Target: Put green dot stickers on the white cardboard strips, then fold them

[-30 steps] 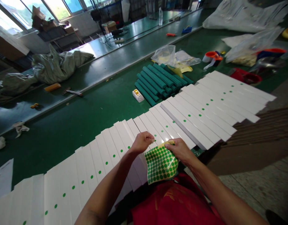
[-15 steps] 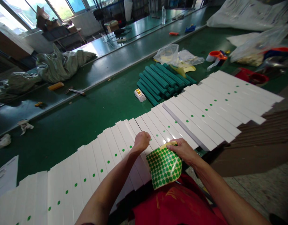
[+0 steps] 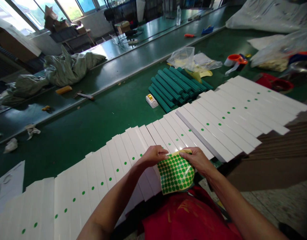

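A curled yellow sheet of green dot stickers point(image 3: 177, 173) is held just above the near edge of the table. My right hand point(image 3: 197, 158) grips its top right corner. My left hand point(image 3: 153, 155) pinches at the sheet's top left edge, fingers closed together. Under both hands lies a long overlapping row of white flat boxes point(image 3: 213, 130), each bearing one green dot.
A stack of green ribbed bars point(image 3: 173, 87) and a small white device point(image 3: 152, 100) lie behind the row. Plastic bags point(image 3: 190, 60), a tape dispenser point(image 3: 234, 61) and a red tray point(image 3: 275, 83) sit at the right. Brown cardboard point(image 3: 273, 160) borders the table's right side.
My left hand went from the sheet out to a white box, then came back to the sheet's top edge. The right hand has kept hold of the sheet.
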